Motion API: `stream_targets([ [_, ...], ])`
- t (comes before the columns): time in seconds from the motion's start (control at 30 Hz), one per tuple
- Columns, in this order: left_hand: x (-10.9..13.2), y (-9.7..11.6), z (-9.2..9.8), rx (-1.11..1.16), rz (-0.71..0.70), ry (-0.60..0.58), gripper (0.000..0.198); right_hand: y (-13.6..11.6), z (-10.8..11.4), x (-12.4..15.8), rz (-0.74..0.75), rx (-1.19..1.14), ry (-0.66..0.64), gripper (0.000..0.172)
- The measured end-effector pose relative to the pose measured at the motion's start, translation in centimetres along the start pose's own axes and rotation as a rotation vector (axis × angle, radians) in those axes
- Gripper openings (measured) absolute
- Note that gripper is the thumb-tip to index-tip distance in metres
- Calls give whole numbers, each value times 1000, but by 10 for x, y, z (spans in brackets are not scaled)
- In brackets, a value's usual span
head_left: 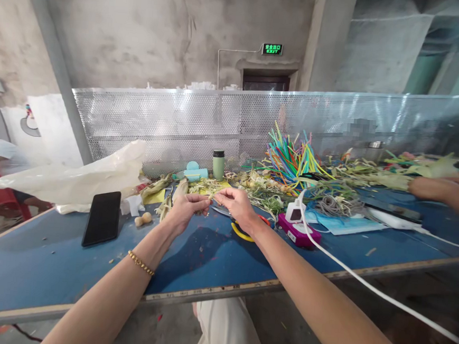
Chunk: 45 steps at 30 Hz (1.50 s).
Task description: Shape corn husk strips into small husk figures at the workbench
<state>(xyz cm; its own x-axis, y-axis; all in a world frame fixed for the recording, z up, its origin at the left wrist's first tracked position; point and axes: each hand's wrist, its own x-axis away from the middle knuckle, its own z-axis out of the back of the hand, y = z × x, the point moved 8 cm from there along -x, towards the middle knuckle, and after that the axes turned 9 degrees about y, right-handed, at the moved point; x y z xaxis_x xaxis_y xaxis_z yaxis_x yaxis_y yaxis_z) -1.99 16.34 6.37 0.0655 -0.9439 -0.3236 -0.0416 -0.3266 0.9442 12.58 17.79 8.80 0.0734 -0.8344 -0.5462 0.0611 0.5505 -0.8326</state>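
Above the blue table, my left hand [186,211] and my right hand [237,204] face each other, fingertips pinched and almost touching. Between them shows a small pale scrap, too tiny to name. Under my right hand lies a pair of scissors [242,233] with yellow and orange handles, partly hidden by the wrist. Just beyond my fingers, dried husks [180,190] and shredded plant bits spread over the table. Two pale wooden balls [143,219] sit left of my left hand, near a black phone [102,218].
Behind the hands stand a green bottle [218,165] and a bundle of coloured stems [294,158]. A white cable runs from a charger [294,212] on a purple box [299,231] over the table edge. At right are another person's hands [430,188]. A perforated metal screen [178,120] backs the table.
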Motion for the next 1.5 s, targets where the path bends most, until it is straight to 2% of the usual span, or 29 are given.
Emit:
stream_targets([
  [0.33,1,-2,1,80,59,55,31,4,-7,5,-114,-68,-71,34],
  [0.47,4,-5,-4,177,138,23,31,5,-5,2,-69,-93,-46,27],
  [0.57,7,-7,-7,242,208,-3,30,9,-4,2,-98,-140,-20,26],
  [0.67,10,-4,-12,260,222,-60,29,9,-3,2,-107,-183,3,25],
  [0.8,9,-4,-12,235,210,-70,32,7,-6,4,-112,-208,-16,26],
  [1.0,-1,2,2,141,37,72,45,9,-7,3,-109,-141,-35,26],
  [1.13,-3,9,6,21,-87,116,32,9,-8,4,-96,-127,-46,25],
  [1.27,-5,12,12,-203,-197,198,23,12,-13,5,-93,-128,-82,25],
  [1.37,-6,9,13,-301,-193,245,24,15,-16,6,-117,-156,-101,24],
  [1.5,-5,4,11,-178,-87,219,22,13,-18,9,-133,-185,-117,25],
])
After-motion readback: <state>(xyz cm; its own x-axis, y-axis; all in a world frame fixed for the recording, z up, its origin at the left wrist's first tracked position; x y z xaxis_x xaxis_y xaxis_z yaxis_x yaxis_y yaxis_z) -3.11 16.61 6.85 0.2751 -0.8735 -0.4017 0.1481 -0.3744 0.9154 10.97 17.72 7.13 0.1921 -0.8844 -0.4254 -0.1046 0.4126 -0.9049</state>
